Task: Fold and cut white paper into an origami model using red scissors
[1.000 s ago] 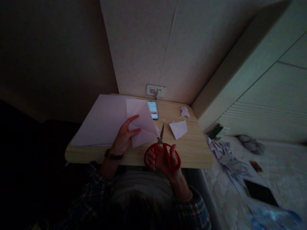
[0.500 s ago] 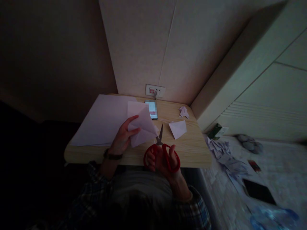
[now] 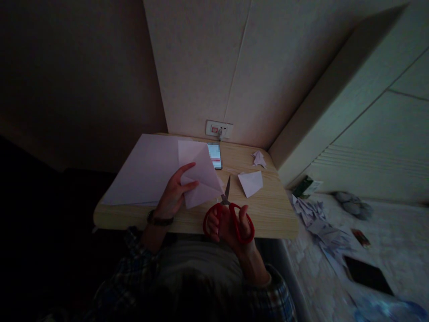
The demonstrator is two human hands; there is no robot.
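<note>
A creased, folded sheet of white paper (image 3: pixel 198 158) is pinched between the thumb and fingers of my left hand (image 3: pixel 176 190), above the tabletop. My right hand (image 3: pixel 231 226) holds red-handled scissors (image 3: pixel 244 223), fingers through both loops. The blades are spread, pointing away from me. One blade meets the right corner of the folded paper; whether it cuts into it I cannot make out. A smaller piece of creased white paper (image 3: pixel 251 183) lies just right of the blades. Farther back sits a small folded paper figure (image 3: pixel 259 159).
Large white sheets (image 3: pixel 137 174) cover the left of the wooden table (image 3: pixel 275 221). A lit phone (image 3: pixel 216 155) lies at the back, below a wall socket (image 3: pixel 219 129). On the bed at right are many paper folds (image 3: pixel 315 217) and a black tablet-like object (image 3: pixel 368 274).
The whole view has shifted slightly, so everything appears a little farther right and lower. Both hands keep their holds, and the scissors stay spread at the paper's corner.
</note>
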